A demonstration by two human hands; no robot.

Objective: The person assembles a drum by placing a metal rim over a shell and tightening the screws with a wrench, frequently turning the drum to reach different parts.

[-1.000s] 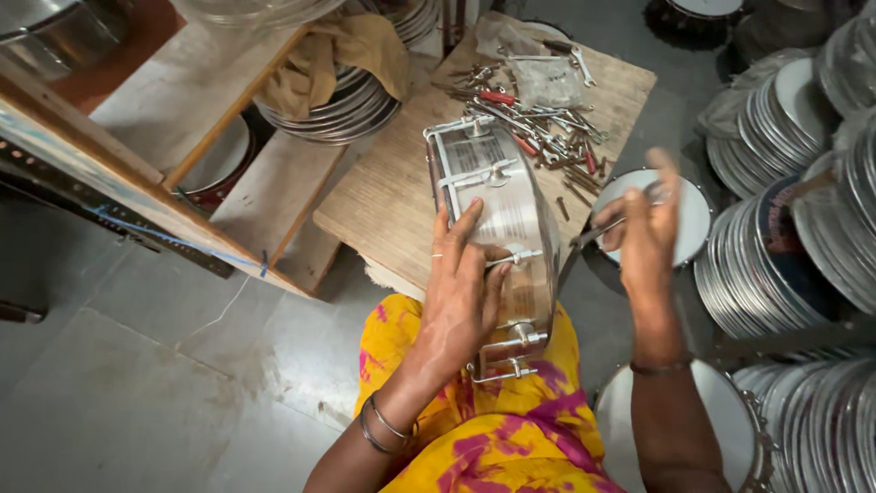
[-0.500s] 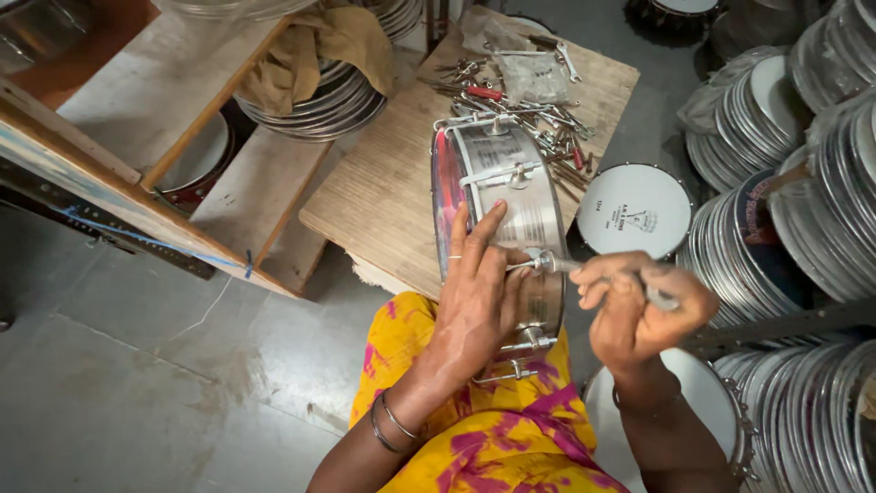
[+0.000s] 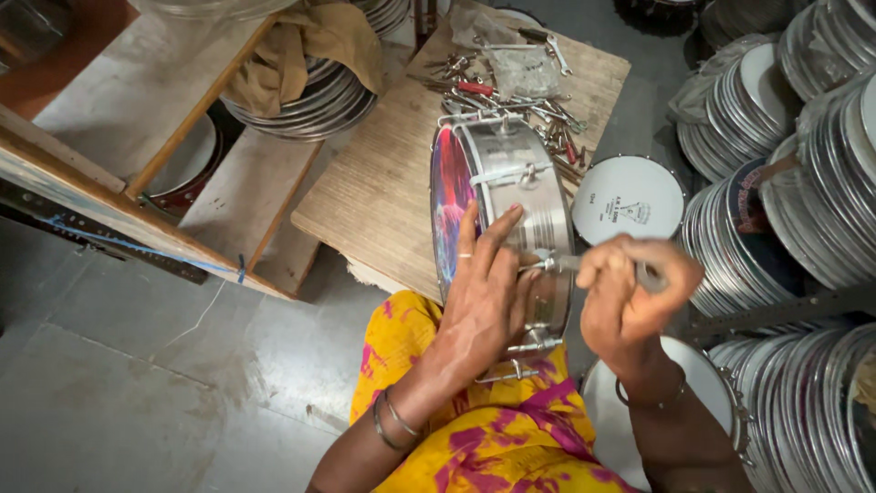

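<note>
Drum (image 3: 520, 196) stands on edge on the table (image 3: 383, 183); loose hardware (image 3: 520, 82) behind it; stacked drums (image 3: 785, 183) right.

Two hands were in view: the left hand (image 3: 484, 301) and the right hand (image 3: 630, 297). One metal-shelled drum (image 3: 511, 205) stood on its edge between them, and one slim metal tool (image 3: 561, 264) was gripped in the right hand. One low wooden bench (image 3: 383, 183) stood under the drum. One loose pile of metal rods and tools (image 3: 525, 87), too many and too tangled to count, lay on the bench. One white drum head (image 3: 628, 199) lay beside the bench. One tan cloth (image 3: 310, 41) was draped over one stack of metal rings. The left wrist wore two thin bangles (image 3: 392, 418); the right wrist wore one bangle (image 3: 650, 400). Several stacks of drums (image 3: 794, 137) stood at the right, their number unclear.
</note>
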